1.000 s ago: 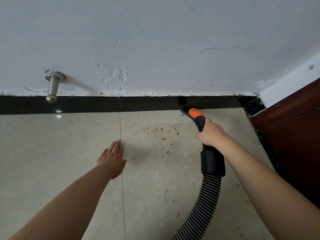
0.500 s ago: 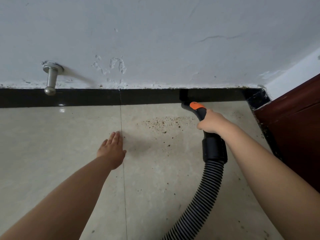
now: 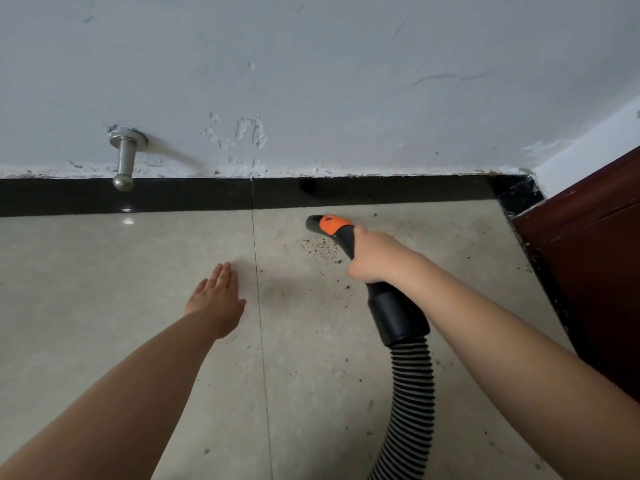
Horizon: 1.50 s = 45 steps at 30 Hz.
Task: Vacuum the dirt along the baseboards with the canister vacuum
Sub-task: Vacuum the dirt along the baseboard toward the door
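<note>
Nearest to the camera, two bare forearms are seen reaching forward over the floor (image 3: pixel 104 271) of pale tiles. A ribbed hose (image 3: pixel 412 393) in black and grey is seen rising from the lower edge of the picture, between the arms but closer to the right one, and it is joined to a black cuff (image 3: pixel 398 317).

Above the cuff, the handle (image 3: pixel 341 237) of the vacuum is gripped by the right hand (image 3: pixel 375 258), with the fingers curled round it. An orange part is shown on top of the handle, and the open black tip is pointed to the left and held close to the floor.

The left hand (image 3: pixel 216 299) is laid flat, palm down, with the fingers straight and kept together; it is placed just left of the thin joint line between two tiles. Whether it is pressed on the floor cannot be told.

A patch of dirt (image 3: pixel 318 249) is spread on the tile just under and beside the handle, and single crumbs are scattered nearer to the camera.

Farther away, a black baseboard (image 3: pixel 173 195) is run along the foot of the white wall (image 3: pixel 311 81). A metal door stop (image 3: pixel 124 157) is fixed to the wall on the left. At the right edge, a dark red door (image 3: pixel 588 254) is seen.
</note>
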Each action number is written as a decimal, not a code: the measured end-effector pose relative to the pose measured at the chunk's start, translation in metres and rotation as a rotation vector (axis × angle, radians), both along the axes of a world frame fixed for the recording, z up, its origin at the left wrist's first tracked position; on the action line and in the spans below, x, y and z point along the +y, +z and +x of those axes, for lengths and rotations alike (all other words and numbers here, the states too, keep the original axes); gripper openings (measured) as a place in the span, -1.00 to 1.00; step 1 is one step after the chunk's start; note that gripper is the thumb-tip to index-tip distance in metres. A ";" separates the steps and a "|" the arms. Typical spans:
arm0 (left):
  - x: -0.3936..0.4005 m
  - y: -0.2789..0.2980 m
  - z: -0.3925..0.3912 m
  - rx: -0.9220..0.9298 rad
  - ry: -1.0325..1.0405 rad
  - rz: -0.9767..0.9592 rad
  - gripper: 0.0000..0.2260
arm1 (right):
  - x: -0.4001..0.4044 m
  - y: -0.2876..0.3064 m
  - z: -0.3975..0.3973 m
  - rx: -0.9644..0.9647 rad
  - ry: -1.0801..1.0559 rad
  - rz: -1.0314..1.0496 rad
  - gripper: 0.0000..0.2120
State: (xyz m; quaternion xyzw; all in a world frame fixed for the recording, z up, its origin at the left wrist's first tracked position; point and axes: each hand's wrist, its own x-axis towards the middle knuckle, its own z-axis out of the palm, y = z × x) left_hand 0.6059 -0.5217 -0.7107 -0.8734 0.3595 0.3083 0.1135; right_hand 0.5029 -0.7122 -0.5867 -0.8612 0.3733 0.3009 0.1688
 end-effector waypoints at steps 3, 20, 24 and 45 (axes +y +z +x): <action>0.007 0.002 0.004 -0.003 -0.003 0.008 -0.44 | 0.019 0.006 0.012 0.034 0.077 0.002 -0.42; 0.010 0.006 0.003 0.006 -0.040 -0.006 -0.45 | 0.015 0.018 0.003 0.067 -0.030 0.032 -0.51; -0.002 0.008 -0.001 0.003 -0.055 -0.019 -0.45 | -0.011 0.019 -0.016 0.049 -0.138 0.042 -0.64; -0.056 -0.008 -0.052 0.048 -0.134 -0.030 -0.43 | -0.134 0.007 -0.086 -0.002 -0.414 -0.024 -0.77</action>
